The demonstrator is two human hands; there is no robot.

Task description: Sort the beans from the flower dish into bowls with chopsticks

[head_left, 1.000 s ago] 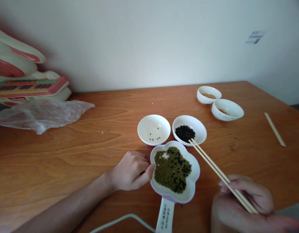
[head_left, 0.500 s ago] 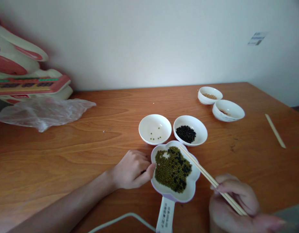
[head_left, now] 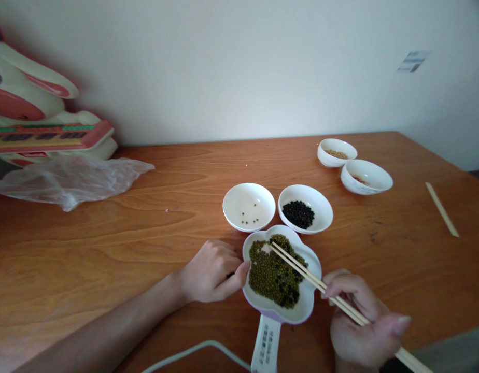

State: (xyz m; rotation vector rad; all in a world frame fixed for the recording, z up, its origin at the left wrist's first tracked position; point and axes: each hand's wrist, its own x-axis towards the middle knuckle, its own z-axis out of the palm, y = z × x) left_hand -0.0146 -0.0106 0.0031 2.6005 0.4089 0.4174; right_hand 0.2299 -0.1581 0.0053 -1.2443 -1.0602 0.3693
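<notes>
My right hand (head_left: 360,313) is closed around a pair of chopsticks (head_left: 301,267), whose tips reach among the beans at the upper part of a flower-shaped dish (head_left: 307,303). Green mung beans (head_left: 265,277) mixed with black beans (head_left: 290,298) spread over the dish's floor. With fingers curled, my left hand (head_left: 214,272) rests on the table and its thumb presses the dish's left rim. Just behind the dish stand a white bowl (head_left: 239,199) with several green beans and another white bowl (head_left: 321,210) holding a heap of black beans (head_left: 297,214).
Farther back on the right, two white bowls (head_left: 333,145) (head_left: 379,181) hold small contents. A light stick (head_left: 442,210) lies near the right edge. On the left are a plastic bag (head_left: 76,178) and a toy keyboard (head_left: 48,135). A white cable (head_left: 200,347) runs along the front.
My right hand has moved left and slightly up, carrying the chopstick tips from the dish's upper right rim into the beans. My left hand stays at the dish's rim.
</notes>
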